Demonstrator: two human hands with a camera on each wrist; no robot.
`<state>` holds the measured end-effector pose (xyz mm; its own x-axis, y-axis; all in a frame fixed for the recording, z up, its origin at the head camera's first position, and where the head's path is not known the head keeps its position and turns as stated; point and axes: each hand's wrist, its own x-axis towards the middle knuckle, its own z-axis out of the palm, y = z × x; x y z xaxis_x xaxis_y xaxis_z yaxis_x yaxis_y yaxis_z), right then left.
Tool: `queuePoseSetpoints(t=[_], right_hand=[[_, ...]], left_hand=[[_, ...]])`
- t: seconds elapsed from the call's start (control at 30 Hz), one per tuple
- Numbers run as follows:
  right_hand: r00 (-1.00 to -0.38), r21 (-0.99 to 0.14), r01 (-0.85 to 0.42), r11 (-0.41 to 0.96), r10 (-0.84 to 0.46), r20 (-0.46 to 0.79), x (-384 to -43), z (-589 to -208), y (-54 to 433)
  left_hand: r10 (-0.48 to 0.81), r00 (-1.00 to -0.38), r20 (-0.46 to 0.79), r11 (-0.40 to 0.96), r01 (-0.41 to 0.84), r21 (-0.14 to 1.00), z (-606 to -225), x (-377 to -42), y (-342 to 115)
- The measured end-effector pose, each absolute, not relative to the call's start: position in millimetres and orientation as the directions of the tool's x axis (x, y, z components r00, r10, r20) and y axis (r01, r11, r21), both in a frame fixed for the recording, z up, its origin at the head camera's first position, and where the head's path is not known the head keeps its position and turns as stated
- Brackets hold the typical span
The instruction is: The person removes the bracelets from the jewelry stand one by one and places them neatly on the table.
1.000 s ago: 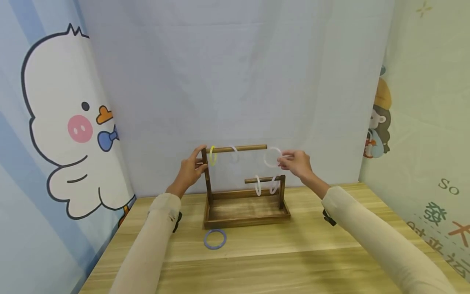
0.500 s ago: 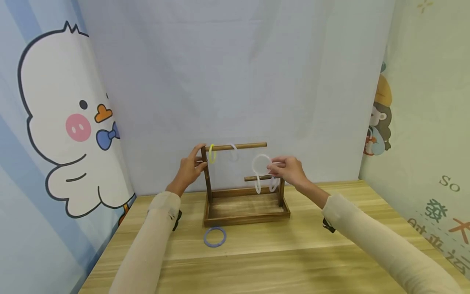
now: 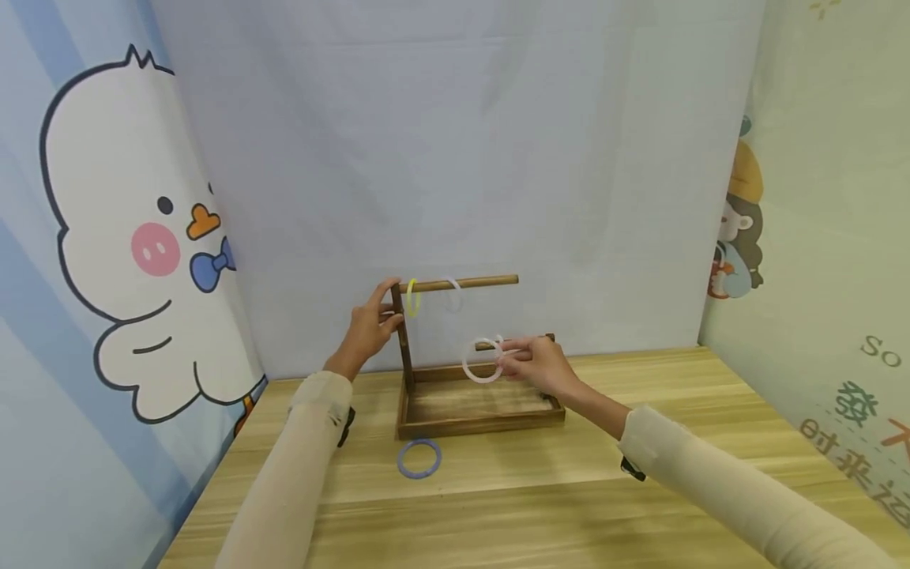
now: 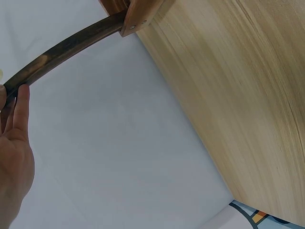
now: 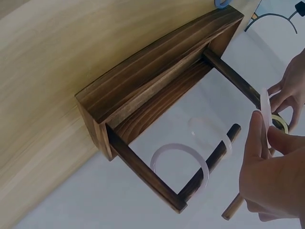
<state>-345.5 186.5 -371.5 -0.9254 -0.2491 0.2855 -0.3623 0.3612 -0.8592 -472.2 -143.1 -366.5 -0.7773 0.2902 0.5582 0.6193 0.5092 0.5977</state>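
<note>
My left hand [image 3: 366,330] grips the top of the taller post [image 4: 66,50] of a dark wooden bangle stand, thumb and fingers on either side. My right hand [image 3: 543,367] pinches a whitish bangle [image 5: 265,107] by its edge, held upright near the free end of the stand's lower bar [image 3: 483,346]. A yellow bangle [image 3: 410,300] and a pale bangle [image 3: 458,296] hang on the upper bar [image 3: 490,281]. Two more pale bangles hang on the lower bar, a pinkish one [image 5: 176,146] and a whitish one [image 5: 229,147]; my right hand mostly hides them in the head view.
On the wood-grain table [image 3: 355,521] a blue bangle [image 3: 401,460] lies flat in front of the stand's tray base [image 3: 483,428]. A white cloth [image 3: 462,158] hangs behind, with printed cloths at left and right.
My right hand has carried the whitish bangle left and downward, from beside the upper bar's end to the lower bar's free end. The left hand stays on the post.
</note>
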Motion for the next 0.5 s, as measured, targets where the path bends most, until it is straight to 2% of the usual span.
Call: queuePoseSetpoints(t=[0.23,0.5], right_hand=[[-0.92,-0.894,-0.34,0.293,-0.3,0.252,-336,-386,173],[-0.928,-0.906,-0.291,0.308,-0.319,0.19,-328,-412,158]], left_hand=[[0.288,-0.793,0.536,0.518,0.6,0.609,-365,-470,-143],[0.29,-0.793,0.535,0.527,0.599,0.602,-363,-469,-142]])
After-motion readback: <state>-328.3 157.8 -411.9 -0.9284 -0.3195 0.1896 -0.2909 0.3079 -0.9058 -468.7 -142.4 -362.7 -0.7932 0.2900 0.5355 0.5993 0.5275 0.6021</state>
